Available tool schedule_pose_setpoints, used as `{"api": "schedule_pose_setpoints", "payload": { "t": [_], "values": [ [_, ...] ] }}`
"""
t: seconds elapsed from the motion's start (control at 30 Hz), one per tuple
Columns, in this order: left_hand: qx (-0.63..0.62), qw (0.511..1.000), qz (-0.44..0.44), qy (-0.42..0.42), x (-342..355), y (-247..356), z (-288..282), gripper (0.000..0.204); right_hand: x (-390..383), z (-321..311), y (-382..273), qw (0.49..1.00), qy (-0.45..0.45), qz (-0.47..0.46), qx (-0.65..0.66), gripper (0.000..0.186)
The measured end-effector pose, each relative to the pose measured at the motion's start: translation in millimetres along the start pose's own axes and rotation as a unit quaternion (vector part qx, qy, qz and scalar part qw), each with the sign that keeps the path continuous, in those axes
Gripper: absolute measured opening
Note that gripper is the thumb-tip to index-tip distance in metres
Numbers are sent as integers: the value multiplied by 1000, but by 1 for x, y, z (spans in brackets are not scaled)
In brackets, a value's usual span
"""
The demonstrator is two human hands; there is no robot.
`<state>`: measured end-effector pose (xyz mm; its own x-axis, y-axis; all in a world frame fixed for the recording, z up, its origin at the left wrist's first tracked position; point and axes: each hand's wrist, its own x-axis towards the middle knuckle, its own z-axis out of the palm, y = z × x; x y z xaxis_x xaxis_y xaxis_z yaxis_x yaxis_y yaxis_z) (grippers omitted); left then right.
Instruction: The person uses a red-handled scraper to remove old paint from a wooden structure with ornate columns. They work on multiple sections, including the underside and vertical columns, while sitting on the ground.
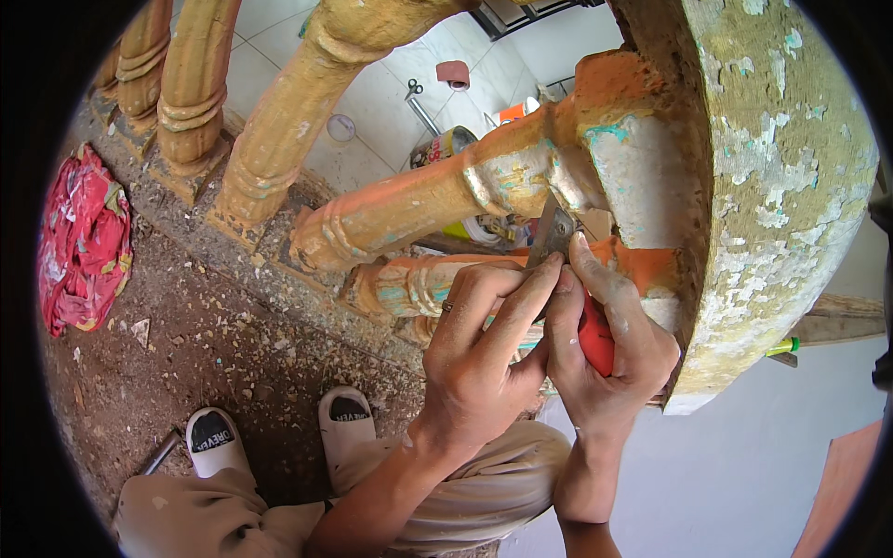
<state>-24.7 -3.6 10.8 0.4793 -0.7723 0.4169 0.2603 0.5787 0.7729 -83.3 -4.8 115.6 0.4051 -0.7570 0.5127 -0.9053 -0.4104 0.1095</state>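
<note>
My right hand (614,344) is closed round the red handle of a scraper (595,337). My left hand (479,358) pinches the tool's flat metal blade between its fingers, close to the right fingertips. The blade's tip touches or nearly touches an orange-brown baluster (409,209) near its upper end; I cannot tell which. Bare whitish patches with bits of turquoise show there. Above it, the baluster meets a thick handrail (772,186) covered in flaking paint. Just below lies another baluster (400,286), partly hidden by my hands.
More balusters (191,93) run off to the upper left. A crumpled pink-red cloth (84,242) lies on the brown floor (233,344), which is strewn with paint chips. Beyond the railing, white tiles hold a reddish roll (453,74) and a container (446,144). My slippered feet (216,442) are below.
</note>
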Motion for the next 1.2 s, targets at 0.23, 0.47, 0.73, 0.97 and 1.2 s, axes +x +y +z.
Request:
{"api": "schedule_pose_setpoints", "payload": {
  "t": [0.23, 0.47, 0.73, 0.97, 1.2],
  "values": [
    [59, 998, 26, 10, 11, -14, -6, 60, 10, 15, 9, 998, -2, -16, 66, 32],
    [-12, 1000, -6, -26, 2, 1, -1, 69, 4, -5, 2, 999, 17, -25, -24, 34],
    [-18, 999, -2, -33, 2, -1, -1, 66, 11, -13, -9, 995, -84, 22, -54, 30],
    [9, 999, -45, -9, -2, -7, -4, 65, 8, 1, 4, 991, -125, 0, -46, 35],
    [5, 999, -43, -11, -3, -9, -1, 63, 6, 7, 9, 997, -76, -13, -19, 37]
  ]
}}
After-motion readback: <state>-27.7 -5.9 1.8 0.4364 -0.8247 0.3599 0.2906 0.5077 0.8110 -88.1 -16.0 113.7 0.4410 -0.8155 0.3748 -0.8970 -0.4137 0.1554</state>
